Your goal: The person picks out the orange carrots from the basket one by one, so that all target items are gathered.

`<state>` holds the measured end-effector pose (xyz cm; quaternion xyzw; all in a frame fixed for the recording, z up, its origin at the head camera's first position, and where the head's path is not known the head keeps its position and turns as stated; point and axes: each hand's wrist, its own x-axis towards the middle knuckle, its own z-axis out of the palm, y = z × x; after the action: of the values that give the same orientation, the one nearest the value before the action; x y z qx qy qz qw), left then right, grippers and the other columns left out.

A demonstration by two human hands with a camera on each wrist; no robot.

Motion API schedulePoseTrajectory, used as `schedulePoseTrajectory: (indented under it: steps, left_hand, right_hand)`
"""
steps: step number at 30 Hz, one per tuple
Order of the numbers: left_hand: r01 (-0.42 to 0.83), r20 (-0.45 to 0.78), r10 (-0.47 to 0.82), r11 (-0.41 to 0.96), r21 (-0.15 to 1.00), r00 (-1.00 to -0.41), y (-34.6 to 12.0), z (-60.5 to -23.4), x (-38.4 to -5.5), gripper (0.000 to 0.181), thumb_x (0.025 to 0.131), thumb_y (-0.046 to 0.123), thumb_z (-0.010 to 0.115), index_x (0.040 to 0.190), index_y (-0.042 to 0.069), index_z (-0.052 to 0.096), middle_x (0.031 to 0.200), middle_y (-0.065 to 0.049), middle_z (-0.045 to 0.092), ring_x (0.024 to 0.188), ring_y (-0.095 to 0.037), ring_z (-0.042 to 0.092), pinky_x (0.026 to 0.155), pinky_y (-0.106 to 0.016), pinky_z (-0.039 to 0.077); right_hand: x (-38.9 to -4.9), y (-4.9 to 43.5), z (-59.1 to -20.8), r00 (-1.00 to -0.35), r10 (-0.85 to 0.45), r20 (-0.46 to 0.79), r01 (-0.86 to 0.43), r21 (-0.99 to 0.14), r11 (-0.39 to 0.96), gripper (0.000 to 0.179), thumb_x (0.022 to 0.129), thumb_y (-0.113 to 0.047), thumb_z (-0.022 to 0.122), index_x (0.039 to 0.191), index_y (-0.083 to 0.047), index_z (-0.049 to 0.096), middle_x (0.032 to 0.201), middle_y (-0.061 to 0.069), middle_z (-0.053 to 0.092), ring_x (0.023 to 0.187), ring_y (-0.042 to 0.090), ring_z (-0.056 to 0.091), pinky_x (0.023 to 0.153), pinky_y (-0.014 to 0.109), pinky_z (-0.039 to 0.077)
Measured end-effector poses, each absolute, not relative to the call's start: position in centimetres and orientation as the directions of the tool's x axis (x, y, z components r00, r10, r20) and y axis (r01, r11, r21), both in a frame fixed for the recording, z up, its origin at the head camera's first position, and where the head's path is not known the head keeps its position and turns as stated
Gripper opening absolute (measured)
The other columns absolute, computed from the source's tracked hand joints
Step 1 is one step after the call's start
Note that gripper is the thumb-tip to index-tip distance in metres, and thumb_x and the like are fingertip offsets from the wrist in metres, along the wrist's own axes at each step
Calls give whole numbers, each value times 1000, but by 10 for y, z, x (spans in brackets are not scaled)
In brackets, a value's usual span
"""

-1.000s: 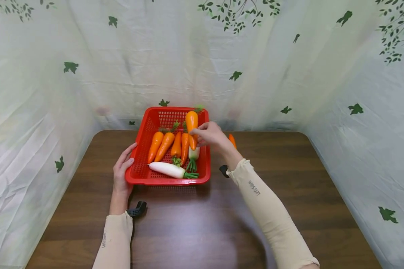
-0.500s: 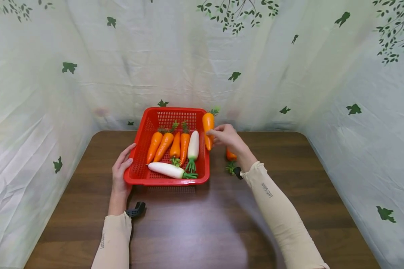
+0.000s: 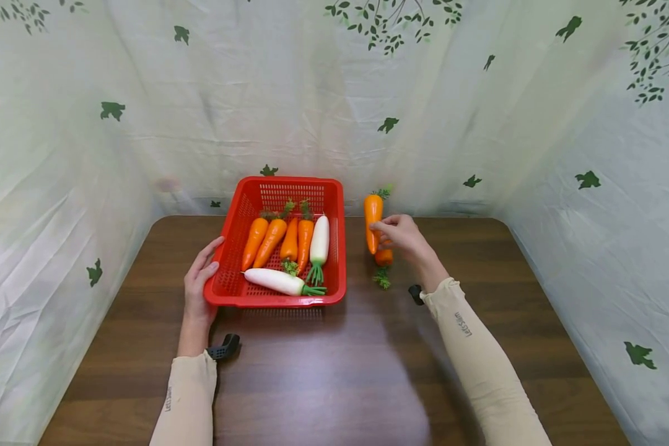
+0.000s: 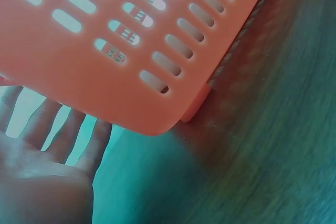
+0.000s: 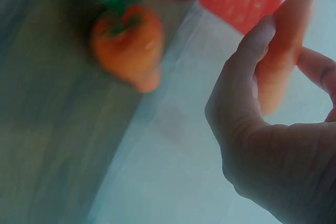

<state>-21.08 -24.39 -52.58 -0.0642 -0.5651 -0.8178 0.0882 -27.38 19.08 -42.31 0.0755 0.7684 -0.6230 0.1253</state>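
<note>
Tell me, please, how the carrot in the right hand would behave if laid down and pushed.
The carrot would probably roll in a curve: its body is round and tapers. It seems stiff, not sagging in the right hand. Its shiny surface may be slippery.

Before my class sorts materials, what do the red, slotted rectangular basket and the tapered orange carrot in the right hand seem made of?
Red, slotted rectangular basket: probably moulded plastic, glossy; even slots, shiny rim. Tapered orange carrot: perhaps plastic or foam, smooth; its sheen suggests imitation, though it could be real.
</note>
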Motion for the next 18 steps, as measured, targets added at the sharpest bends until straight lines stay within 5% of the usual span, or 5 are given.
schedulePoseTrajectory:
  steps: [6,18]
  left_hand:
    - [216,203,-74,-344,914,-976,-244,-525,-210,54,104,10,47,158,10,48,163,-9,46,139,-30,50,105,-32,56]
    - [215,198,-84,-331,919,-977,-243,-527,-209,54,103,12,50,158,12,48,164,-8,45,140,-31,50,106,-34,54]
  right_hand:
    - [-276,215,-436,-951,0,-309,299,-923,242,40,99,-21,72,125,7,61,103,13,69,84,26,71,96,50,62]
    - [-279,246,-455,-943,75,-325,332,-891,308,44,99,-24,72,128,8,63,106,12,68,76,12,70,105,58,55]
